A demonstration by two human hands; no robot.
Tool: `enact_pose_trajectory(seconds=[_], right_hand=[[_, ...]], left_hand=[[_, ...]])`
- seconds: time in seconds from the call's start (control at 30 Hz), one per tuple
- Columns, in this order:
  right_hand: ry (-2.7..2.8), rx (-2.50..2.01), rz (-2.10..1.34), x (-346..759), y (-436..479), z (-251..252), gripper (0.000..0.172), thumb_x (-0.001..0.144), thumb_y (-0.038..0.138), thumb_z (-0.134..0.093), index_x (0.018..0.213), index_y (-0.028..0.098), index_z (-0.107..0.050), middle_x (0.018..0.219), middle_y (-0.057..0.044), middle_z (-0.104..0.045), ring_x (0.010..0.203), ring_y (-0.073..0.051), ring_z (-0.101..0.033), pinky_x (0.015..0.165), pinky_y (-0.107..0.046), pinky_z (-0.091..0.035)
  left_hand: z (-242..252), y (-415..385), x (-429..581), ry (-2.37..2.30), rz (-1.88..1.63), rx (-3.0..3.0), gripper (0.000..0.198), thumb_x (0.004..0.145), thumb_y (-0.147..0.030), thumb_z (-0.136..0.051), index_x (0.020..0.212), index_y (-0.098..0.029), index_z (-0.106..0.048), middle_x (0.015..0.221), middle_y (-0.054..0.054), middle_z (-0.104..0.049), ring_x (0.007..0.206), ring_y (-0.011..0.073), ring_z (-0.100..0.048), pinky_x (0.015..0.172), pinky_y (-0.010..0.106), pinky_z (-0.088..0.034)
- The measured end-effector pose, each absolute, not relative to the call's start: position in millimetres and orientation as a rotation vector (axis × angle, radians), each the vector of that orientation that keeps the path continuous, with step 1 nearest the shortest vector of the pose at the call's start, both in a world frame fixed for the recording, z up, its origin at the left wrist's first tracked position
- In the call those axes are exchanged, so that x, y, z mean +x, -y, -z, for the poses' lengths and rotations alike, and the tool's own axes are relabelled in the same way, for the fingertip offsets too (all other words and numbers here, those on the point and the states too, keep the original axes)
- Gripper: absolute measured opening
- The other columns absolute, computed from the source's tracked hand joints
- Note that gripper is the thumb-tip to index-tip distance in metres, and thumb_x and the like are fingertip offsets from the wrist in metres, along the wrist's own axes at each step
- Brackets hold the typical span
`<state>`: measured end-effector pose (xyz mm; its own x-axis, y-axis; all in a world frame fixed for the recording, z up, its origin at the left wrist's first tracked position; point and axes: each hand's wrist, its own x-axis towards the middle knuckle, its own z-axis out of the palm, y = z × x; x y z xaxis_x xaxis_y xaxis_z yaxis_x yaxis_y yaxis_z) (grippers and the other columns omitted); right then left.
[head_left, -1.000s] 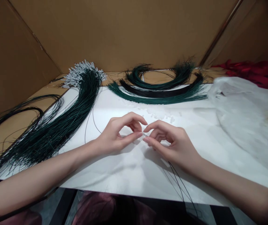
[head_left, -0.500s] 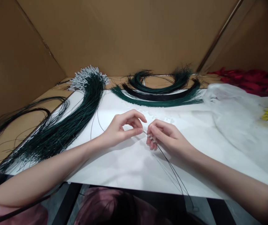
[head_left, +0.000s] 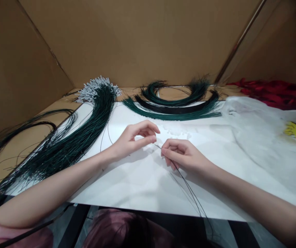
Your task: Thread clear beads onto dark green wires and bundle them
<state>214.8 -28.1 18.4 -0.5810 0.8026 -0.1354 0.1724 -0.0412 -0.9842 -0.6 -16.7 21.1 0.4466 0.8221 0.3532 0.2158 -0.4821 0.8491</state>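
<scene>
Against the brown cardboard walls (head_left: 142, 38) that box in the bench, a broad white sheet (head_left: 142, 179) covers the work surface, and the view now sits slightly lower on it than a second ago, with the far things drawn a little nearer. On the left lies a long sheaf of dark green wires tipped with small white beads (head_left: 86, 124), fanning toward the near edge; at the back rests a curved bundle of green and black wires (head_left: 174, 108); on the right a crumpled clear plastic bag with a yellow print (head_left: 267, 137) lies in front of a heap of red material (head_left: 274, 93). A scatter of tiny clear beads (head_left: 179, 131) sits on the sheet just beyond the hands. The left hand (head_left: 135, 139) is half curled, thumb and forefinger brought close together as if pinching something very small, though I cannot tell whether a bead is between them. The right hand (head_left: 181, 156) is closed around a few thin dark wire strands (head_left: 189, 187), whose free tip pokes out toward the left fingers while the rest trails back over the near edge. Compared with a second ago the fingertips no longer meet: the right hand has drawn back and down, so the wire tip now stands just apart from the left hand, which suggests one threading pass has ended.
</scene>
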Motion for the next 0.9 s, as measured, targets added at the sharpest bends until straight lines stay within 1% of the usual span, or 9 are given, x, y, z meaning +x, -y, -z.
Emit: enact_pose_trajectory(seconds=[0.07,0.17,0.27,0.37,0.5,0.6,0.67,0.77,0.9], right_hand=[[1.745,-1.022,-1.677,216,28,-18,0.011,0.084,0.022,-0.059,0.075,0.015,-0.057,0.056,0.003,-0.056,0.044,-0.007,-0.048,0.044,-0.019,-0.035],[1.739,-1.027,-1.697,216,29,-18,0.009,0.083,0.020,-0.059,0.075,0.015,-0.057,0.056,0.003,-0.056,0.046,-0.007,-0.048,0.045,-0.019,-0.035],[1.711,-1.042,-1.696,215,30,-19,0.010,0.083,0.019,-0.057,0.073,0.016,-0.055,0.056,0.003,-0.056,0.046,-0.008,-0.047,0.045,-0.019,-0.034],[1.705,-1.032,-1.694,215,30,-20,0.014,0.083,0.020,-0.057,0.071,0.016,-0.054,0.056,0.002,-0.054,0.048,-0.008,-0.047,0.046,-0.020,-0.034],[1.704,-1.002,-1.710,215,30,-19,0.022,0.088,0.029,-0.058,0.070,0.016,-0.052,0.056,0.003,-0.052,0.047,-0.007,-0.045,0.046,-0.020,-0.034],[1.709,-1.004,-1.692,215,30,-19,0.027,0.088,0.035,-0.059,0.070,0.016,-0.053,0.055,0.004,-0.051,0.045,-0.007,-0.044,0.045,-0.020,-0.033],[1.711,-1.007,-1.683,215,31,-19,0.026,0.087,0.036,-0.061,0.071,0.016,-0.055,0.056,0.004,-0.051,0.045,-0.007,-0.045,0.045,-0.020,-0.034],[1.692,-1.001,-1.662,215,31,-18,0.024,0.086,0.036,-0.063,0.075,0.015,-0.058,0.057,0.003,-0.052,0.047,-0.007,-0.047,0.045,-0.020,-0.035],[1.700,-0.987,-1.642,216,31,-16,0.022,0.086,0.035,-0.064,0.079,0.014,-0.061,0.059,0.002,-0.054,0.048,-0.007,-0.049,0.045,-0.019,-0.036]], left_hand=[[-18,6,-6,-0.994,-1.046,2.082,0.021,0.091,-0.032,-0.058,0.106,-0.017,-0.062,0.094,0.005,-0.066,0.083,0.0140,-0.061,0.075,0.026,-0.047],[-9,-9,-12,-1.218,-0.958,2.303,0.018,0.091,-0.030,-0.057,0.101,-0.016,-0.065,0.093,0.005,-0.063,0.081,0.0145,-0.056,0.070,0.026,-0.043],[-2,-16,-11,-1.302,-0.850,2.395,0.015,0.091,-0.027,-0.057,0.097,-0.017,-0.067,0.092,0.005,-0.059,0.084,0.0165,-0.055,0.073,0.028,-0.042],[0,-18,-7,-1.305,-0.835,2.425,0.015,0.091,-0.028,-0.055,0.095,-0.017,-0.065,0.088,0.005,-0.059,0.083,0.0180,-0.054,0.075,0.030,-0.041],[2,-19,-2,-1.314,-0.800,2.450,0.013,0.090,-0.028,-0.057,0.092,-0.017,-0.064,0.087,0.005,-0.059,0.085,0.0195,-0.053,0.077,0.031,-0.041],[3,-20,-1,-1.315,-0.802,2.455,0.009,0.089,-0.024,-0.058,0.084,-0.017,-0.063,0.086,0.005,-0.059,0.085,0.0193,-0.053,0.079,0.032,-0.040],[1,-18,-1,-1.298,-0.850,2.396,0.009,0.088,-0.022,-0.058,0.081,-0.016,-0.061,0.083,0.004,-0.060,0.081,0.0179,-0.053,0.076,0.031,-0.041],[-4,-9,0,-1.181,-0.962,2.130,0.009,0.088,-0.023,-0.060,0.084,-0.016,-0.061,0.081,0.002,-0.062,0.076,0.0146,-0.055,0.071,0.027,-0.043],[-10,10,3,-0.911,-0.987,1.705,0.016,0.084,-0.028,-0.068,0.087,-0.013,-0.062,0.083,0.003,-0.066,0.078,0.0126,-0.063,0.073,0.025,-0.048]])
